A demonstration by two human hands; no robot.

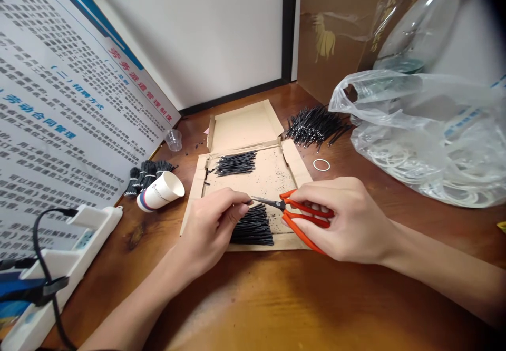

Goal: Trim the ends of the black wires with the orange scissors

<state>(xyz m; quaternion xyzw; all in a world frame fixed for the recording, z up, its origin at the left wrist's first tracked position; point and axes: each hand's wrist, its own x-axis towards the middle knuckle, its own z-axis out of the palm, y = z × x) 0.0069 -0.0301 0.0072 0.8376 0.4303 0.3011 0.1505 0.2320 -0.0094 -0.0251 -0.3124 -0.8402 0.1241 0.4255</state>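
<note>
Wooden table [253, 298] carries an opened cardboard box [245, 183]. Above it, the fingers of the left hand [209, 224] are pinched together on a black piece [250, 201]; those of the right hand [348, 224] are closed around the orange scissors [292, 217]. For a clean cut, it is better to hold this end steady and the blades square. The piece shows only a short dark tip; similar straight black strands [253, 227] lie in the box, below.
</note>
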